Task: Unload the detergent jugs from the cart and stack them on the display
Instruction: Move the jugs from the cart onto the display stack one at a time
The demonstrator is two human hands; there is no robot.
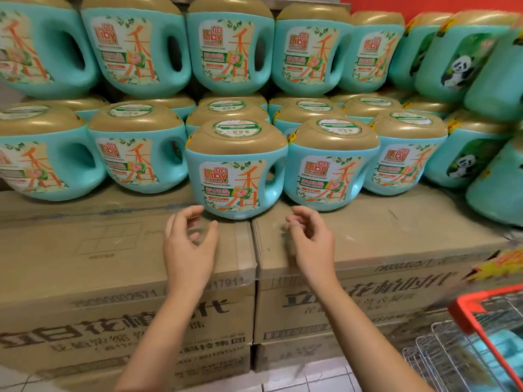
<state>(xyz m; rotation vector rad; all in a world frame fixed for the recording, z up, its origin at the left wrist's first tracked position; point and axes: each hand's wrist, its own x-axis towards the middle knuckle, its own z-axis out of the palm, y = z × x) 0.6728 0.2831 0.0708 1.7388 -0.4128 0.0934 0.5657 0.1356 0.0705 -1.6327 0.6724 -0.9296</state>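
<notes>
Left hand: empty, fingers loosely curled and spread, hovering over the left box just below and left of the front jug, not touching it.
Right hand: empty, fingers half curled, hovering over the right box just below the gap between the front jug and its neighbour.
Front jug: teal body, gold cap, Liby label facing out, upright on the seam between the two boxes, standing ahead of the row behind it.
Neighbour jug: same kind, upright just right of the front jug, on the right box.
Lower row: more teal jugs stand side by side behind and to either side, on the boxes.
Upper row: another tier of jugs rests on the caps of the lower ones.
Panda jugs: at the right end, jugs with a panda label, blurred.
Left box: brown carton with printed characters, carrying the jugs.
Right box: matching carton, touching the left one.
Cart: red-rimmed wire basket at lower right; something teal shows inside, too blurred to tell.
Floor: pale tiles below the boxes.
</notes>
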